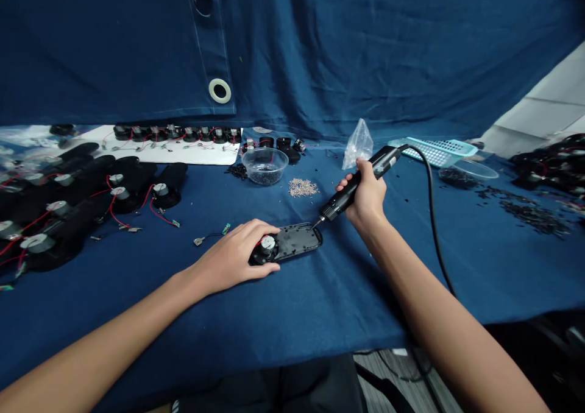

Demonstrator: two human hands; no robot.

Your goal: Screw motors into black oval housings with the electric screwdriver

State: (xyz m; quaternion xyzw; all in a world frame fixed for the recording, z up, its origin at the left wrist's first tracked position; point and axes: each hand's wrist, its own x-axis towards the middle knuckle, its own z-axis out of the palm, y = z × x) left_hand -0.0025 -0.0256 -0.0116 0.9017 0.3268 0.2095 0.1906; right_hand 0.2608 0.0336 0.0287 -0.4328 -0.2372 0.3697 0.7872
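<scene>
Rows of black plastic housings [116, 187], each carrying a silver motor and red wires, lie well to the left of the left hand [233, 257] on a blue cloth [292, 321]. Beyond them, farther from that hand, a white sheet [173, 154] holds a line of similar wired units. A small wired connector [210, 237] lies just left of the hand's fingertips.

The left hand is closed palm-down over one end of an open black housing [297, 241], fingers curved around it and partly covering a silver motor [267, 244]. The housing lies flat on the cloth, between the two hands. Ahead of the left hand sit a transparent bowl [265, 165] of small dark parts and a heap of small silver parts [303, 187].

The right hand [363, 194] is wrapped firmly around a black electric screwdriver [351, 192], tilted with its bit down and to the left. The tip reaches the housing's far edge; whether it sits in a screw is too small to tell. Beyond this hand stand a plastic bag [359, 145] and a teal plastic basket [434, 151]. A black cord [432, 230] runs past the hand's right side. Farther right lie scattered black bits [534, 217] and a heap of wired units [551, 163].
</scene>
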